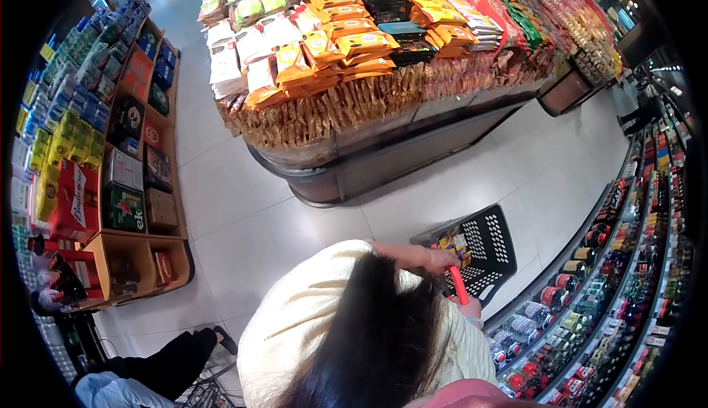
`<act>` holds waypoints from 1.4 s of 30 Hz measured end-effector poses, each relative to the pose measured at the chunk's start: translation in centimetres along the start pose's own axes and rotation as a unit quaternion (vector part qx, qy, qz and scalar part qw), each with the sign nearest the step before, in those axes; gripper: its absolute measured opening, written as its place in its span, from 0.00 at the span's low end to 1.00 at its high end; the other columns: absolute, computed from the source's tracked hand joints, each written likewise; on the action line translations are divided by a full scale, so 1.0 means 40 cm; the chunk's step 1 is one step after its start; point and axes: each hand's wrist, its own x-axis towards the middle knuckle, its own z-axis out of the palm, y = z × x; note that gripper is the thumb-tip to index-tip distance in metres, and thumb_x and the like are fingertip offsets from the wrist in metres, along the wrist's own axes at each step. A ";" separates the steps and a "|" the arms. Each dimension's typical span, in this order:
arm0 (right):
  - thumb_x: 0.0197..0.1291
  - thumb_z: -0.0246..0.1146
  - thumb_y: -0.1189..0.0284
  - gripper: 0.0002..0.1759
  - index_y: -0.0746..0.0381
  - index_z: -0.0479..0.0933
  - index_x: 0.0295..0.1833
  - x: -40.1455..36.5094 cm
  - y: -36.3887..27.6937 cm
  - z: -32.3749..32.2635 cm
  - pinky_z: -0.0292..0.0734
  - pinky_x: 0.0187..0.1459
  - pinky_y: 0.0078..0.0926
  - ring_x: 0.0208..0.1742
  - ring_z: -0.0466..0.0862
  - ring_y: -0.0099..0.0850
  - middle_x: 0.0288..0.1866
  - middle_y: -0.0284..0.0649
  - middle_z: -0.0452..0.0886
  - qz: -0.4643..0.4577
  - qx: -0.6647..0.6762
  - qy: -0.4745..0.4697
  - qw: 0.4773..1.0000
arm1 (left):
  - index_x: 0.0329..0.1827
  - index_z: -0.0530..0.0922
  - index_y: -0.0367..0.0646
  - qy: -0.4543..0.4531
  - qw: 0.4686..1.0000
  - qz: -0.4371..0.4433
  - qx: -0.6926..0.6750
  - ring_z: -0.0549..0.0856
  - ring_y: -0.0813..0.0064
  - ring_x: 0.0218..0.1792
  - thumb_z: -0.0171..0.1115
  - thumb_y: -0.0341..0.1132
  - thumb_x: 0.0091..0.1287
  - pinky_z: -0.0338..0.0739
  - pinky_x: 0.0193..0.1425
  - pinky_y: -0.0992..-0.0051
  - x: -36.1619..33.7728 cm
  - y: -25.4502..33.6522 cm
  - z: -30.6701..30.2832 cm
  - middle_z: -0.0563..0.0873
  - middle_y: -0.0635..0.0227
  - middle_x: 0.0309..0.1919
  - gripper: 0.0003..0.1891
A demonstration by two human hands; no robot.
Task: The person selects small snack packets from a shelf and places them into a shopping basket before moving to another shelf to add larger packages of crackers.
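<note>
My left hand [440, 260] is closed round the upper end of a red handle [459, 285]. At the lower end of that handle, my right hand [470, 307] is closed too, partly hidden by my cream sleeve and dark hair. The handle belongs to a black shopping basket cart [495, 249] with rows of holes in its walls, just beyond my hands. Inside the cart lie several small yellow packets [457, 244], too small to read.
A display island [413, 164] piled with orange snack bags [299, 61] stands ahead. Bottle shelves [560, 297] curve along the right. Beer boxes [74, 201] fill a wooden rack [140, 246] at left. At lower left, a person's dark trouser leg [177, 360] shows beside a wire cart [210, 389].
</note>
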 end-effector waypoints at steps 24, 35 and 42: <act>0.51 0.70 0.64 0.15 0.65 0.79 0.36 -0.175 -0.186 0.213 0.73 0.16 0.25 0.17 0.75 0.25 0.21 0.33 0.75 0.043 0.221 -0.142 0.964 | 0.37 0.75 0.46 0.172 0.983 -0.067 -0.018 0.80 0.59 0.41 0.66 0.29 0.54 0.75 0.46 0.64 -0.325 0.084 0.034 0.80 0.63 0.34 0.10; 0.47 0.71 0.66 0.12 0.63 0.81 0.31 -0.275 -0.255 0.323 0.68 0.20 0.22 0.16 0.74 0.23 0.19 0.32 0.77 0.092 0.219 -0.163 0.958 | 0.40 0.75 0.44 0.024 0.998 0.042 -0.043 0.79 0.56 0.44 0.63 0.32 0.56 0.74 0.48 0.62 -0.486 0.065 -0.014 0.79 0.57 0.38 0.10; 0.47 0.71 0.66 0.13 0.64 0.82 0.34 -0.398 -0.414 0.381 0.70 0.24 0.23 0.19 0.75 0.22 0.21 0.33 0.78 0.152 0.241 -0.150 0.947 | 0.38 0.75 0.46 -0.083 0.995 -0.012 0.050 0.80 0.54 0.43 0.64 0.40 0.55 0.74 0.46 0.59 -0.621 0.102 -0.065 0.79 0.57 0.36 0.12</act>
